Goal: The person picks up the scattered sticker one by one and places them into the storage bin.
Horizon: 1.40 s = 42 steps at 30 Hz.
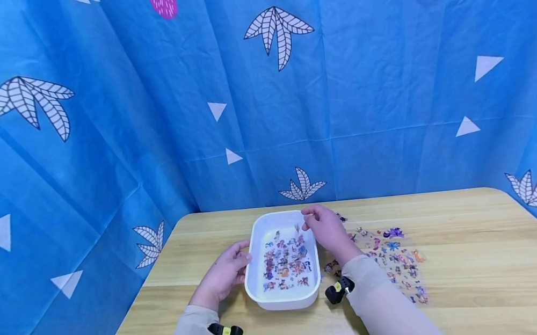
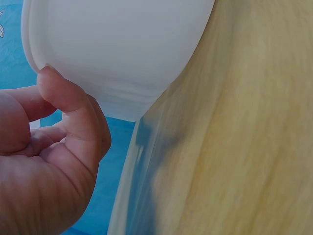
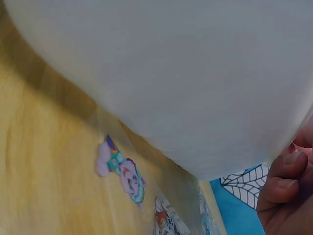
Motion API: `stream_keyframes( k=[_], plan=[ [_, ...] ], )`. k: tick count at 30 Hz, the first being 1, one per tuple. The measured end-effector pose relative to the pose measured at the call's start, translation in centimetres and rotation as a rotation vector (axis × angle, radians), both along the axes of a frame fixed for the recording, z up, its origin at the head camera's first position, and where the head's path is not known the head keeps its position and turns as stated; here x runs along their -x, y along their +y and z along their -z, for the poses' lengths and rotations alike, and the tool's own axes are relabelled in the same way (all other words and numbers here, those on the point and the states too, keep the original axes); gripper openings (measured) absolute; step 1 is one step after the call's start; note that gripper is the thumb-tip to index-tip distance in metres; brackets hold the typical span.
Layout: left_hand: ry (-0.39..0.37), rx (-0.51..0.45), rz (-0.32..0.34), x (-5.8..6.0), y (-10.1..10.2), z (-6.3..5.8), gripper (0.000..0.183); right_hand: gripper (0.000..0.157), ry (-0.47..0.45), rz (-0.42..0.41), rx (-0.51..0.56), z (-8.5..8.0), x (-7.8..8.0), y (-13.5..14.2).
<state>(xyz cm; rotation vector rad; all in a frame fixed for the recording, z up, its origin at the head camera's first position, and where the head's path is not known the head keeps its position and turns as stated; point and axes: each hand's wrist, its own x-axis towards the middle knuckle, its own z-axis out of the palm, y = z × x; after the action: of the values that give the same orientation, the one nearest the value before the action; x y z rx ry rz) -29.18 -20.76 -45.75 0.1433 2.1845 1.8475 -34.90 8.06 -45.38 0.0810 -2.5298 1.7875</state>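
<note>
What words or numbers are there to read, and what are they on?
None that I can read.
Yellow label by the left hand: marks too small to read.
Other yellow label by the right hand: too small too.
Stickers: little pictures; any writing is too small to tell.
White tub: no writing visible.

Through the head camera I see a pale wooden table [image 1: 491, 259]. A white tub [image 1: 288, 303] stands on it, and colourful stickers [image 1: 393, 233] on clear film lie just to its right.
</note>
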Motion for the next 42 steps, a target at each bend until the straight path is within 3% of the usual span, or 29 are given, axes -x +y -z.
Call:
stream_keyframes(
  k=[21, 28, 42],
  plan=[
    [-0.001, -0.002, 0.008, -0.1, -0.2, 0.1, 0.049, 0.024, -0.007, 0.023, -0.003, -1.2, -0.3, 2.1],
    [-0.004, -0.002, 0.005, -0.1, -0.1, 0.2, 0.048, 0.029, -0.023, 0.018, -0.011, -1.8, -0.8, 3.2],
    [0.005, -0.007, 0.010, -0.2, -0.1, -0.2, 0.050, 0.037, -0.030, -0.026, -0.031, -2.2, -0.8, 8.2]
  ],
)
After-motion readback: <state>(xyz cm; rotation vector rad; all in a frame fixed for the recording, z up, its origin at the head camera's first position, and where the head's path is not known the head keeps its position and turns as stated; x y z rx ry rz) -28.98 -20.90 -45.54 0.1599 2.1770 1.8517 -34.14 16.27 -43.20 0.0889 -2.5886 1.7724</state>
